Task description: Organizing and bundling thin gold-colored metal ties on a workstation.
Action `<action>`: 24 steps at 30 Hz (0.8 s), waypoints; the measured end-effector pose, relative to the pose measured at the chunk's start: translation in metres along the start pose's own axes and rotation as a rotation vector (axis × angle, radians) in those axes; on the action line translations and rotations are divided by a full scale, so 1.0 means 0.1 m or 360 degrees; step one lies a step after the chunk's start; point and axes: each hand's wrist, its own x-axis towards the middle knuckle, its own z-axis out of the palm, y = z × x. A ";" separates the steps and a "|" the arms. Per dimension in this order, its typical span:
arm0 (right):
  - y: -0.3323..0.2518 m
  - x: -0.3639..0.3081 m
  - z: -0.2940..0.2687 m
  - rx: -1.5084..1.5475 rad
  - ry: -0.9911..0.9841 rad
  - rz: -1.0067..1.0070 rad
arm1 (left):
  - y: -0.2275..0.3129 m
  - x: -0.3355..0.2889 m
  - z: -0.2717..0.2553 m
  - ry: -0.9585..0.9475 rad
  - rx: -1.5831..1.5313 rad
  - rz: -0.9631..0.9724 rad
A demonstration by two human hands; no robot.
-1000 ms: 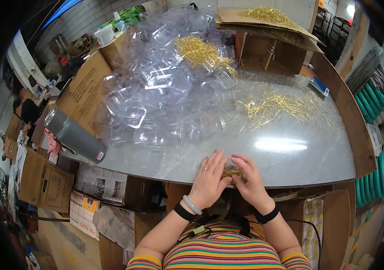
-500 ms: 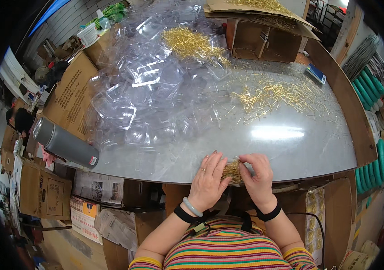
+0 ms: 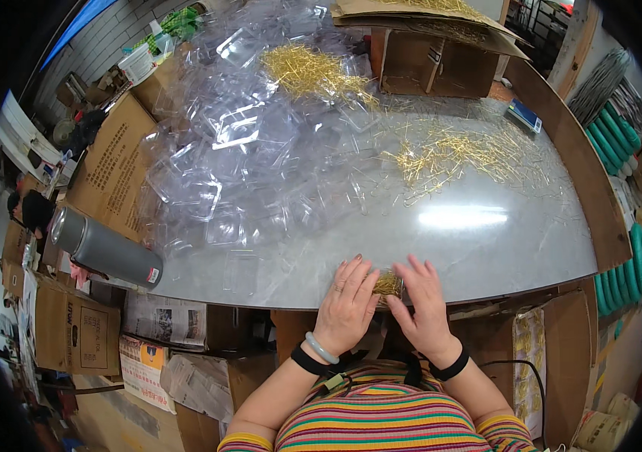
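Observation:
Near the table's front edge lies a small bundle of thin gold wire hooks (image 3: 388, 285), between my two hands; what seems to be a clear plastic edge shows at its right. My left hand (image 3: 343, 303) rests along the bundle's left side, fingers stretched and lying flat, the thumb close to it. On the other side my right hand (image 3: 424, 307) is open, its fingers extended and its thumb near the bundle's front. The hands partly cover the bundle. Loose gold wire hooks (image 3: 449, 160) are scattered farther off at the right.
Clear plastic trays (image 3: 245, 143) form a large heap at the left, with a pile of gold hooks (image 3: 309, 69) on top. A grey flask (image 3: 110, 245) stands at the left edge. A divided cardboard box (image 3: 411, 68) and a small blue box (image 3: 523, 116) are at the back right.
My right hand's fingers have straightened and spread, opening from a pinch at the bundle's right side. My left hand stays almost in place beside the bundle.

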 end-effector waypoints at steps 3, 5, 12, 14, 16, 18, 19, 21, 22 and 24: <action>0.00 -0.02 0.01 -0.0013 -0.0004 -0.0036 | -0.01 -0.01 0.01 0.0052 -0.0014 0.0011; -0.03 -0.04 0.05 0.0091 0.0016 0.0079 | -0.05 -0.05 0.03 0.0088 -0.0014 0.0054; 0.02 -0.04 0.11 -0.0132 -0.0142 -0.0004 | -0.08 -0.05 0.02 0.0046 -0.0026 0.0132; -0.04 0.04 0.03 -0.0147 -0.0196 0.0006 | -0.03 -0.04 0.00 0.0000 0.0026 0.0113; -0.11 0.02 -0.04 -0.0081 0.0005 0.0093 | -0.01 -0.03 -0.01 0.0000 0.0080 0.0104; -0.11 -0.06 -0.05 -0.0067 0.0135 0.0120 | 0.01 -0.03 -0.01 0.0004 0.0121 0.0089; -0.09 -0.13 -0.03 -0.0087 0.0164 0.0104 | 0.01 -0.03 0.01 0.0007 0.0136 0.0078; -0.06 -0.18 0.02 -0.0122 0.0218 0.0050 | 0.00 -0.04 0.03 0.0001 0.0129 0.0062; -0.07 -0.17 0.08 -0.0137 0.0243 0.0012 | -0.02 -0.04 0.04 -0.0009 0.0108 0.0058; -0.10 -0.12 0.15 -0.0121 0.0318 -0.0034 | -0.03 -0.05 0.04 -0.0004 0.0079 0.0044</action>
